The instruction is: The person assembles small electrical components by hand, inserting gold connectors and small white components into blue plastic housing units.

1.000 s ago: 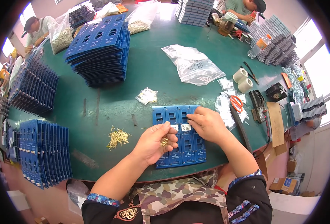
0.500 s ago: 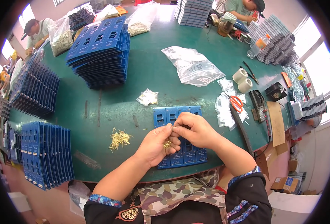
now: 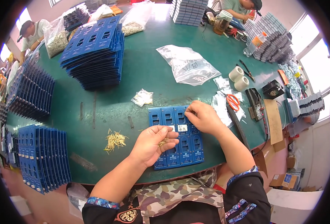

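A blue circuit board panel (image 3: 174,158), divided into several sections, lies flat on the green table in front of me. My left hand (image 3: 153,145) hovers over its left side, palm up, with fingers curled round a few thin brass-coloured pins (image 3: 162,142). Over the panel's upper right part, my right hand (image 3: 204,117) has thumb and forefinger pinched together at the board's surface; whatever is between them is too small to see. A white label (image 3: 182,128) sits on the panel between my hands. Left of the panel lies a loose pile of the same pins (image 3: 115,141).
Tall stacks of blue panels (image 3: 94,56) stand at the left. Small plastic bags (image 3: 142,97) and a large clear bag (image 3: 189,65) lie beyond the panel. To the right are orange-handled scissors (image 3: 232,102), tape rolls (image 3: 238,78) and a black tray (image 3: 254,103). Two people work across the table.
My hands were together, fingertips touching above the panel. Now my right hand has moved away to the panel's upper right part, while my left stays low with the pins, its fingers a little looser.
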